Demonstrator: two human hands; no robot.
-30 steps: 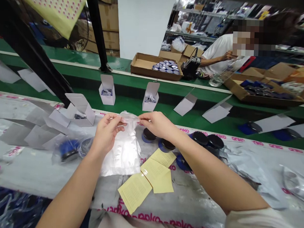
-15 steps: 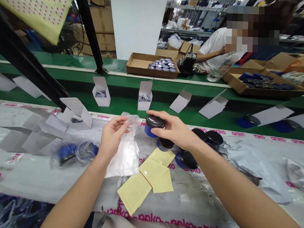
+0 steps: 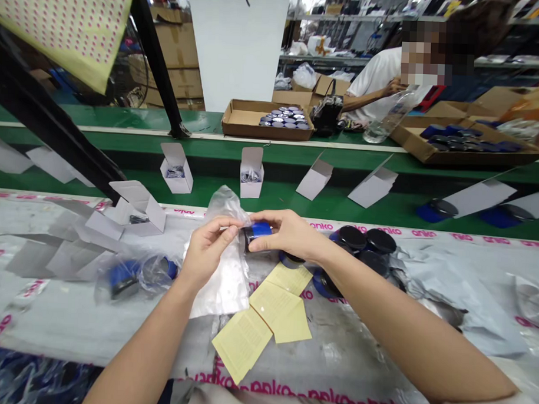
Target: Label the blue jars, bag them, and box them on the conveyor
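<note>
My left hand (image 3: 206, 250) pinches a clear plastic bag (image 3: 225, 203) near its mouth, above a pile of flat bags (image 3: 226, 292). My right hand (image 3: 292, 235) grips a blue jar with a black lid (image 3: 261, 229), tipped on its side with the lid facing left. The lid end meets the bag by my left fingertips; whether it is inside the bag I cannot tell. Just below my right hand stands another jar (image 3: 291, 260). Yellow printed slips (image 3: 270, 302) lie in front. More black-lidded jars (image 3: 351, 236) cluster to the right.
Bagged blue jars (image 3: 124, 276) and open white boxes (image 3: 139, 212) lie at left. Several white boxes (image 3: 251, 183) line the green belt (image 3: 217, 194). A carton of jars (image 3: 237, 127) stands behind, and a co-worker (image 3: 375, 73) sits across. A black post (image 3: 155, 56) slants at left.
My right hand has brought the jar left to the bag and turned it from upright onto its side. The bag's mouth now stands up more above my left fingers.
</note>
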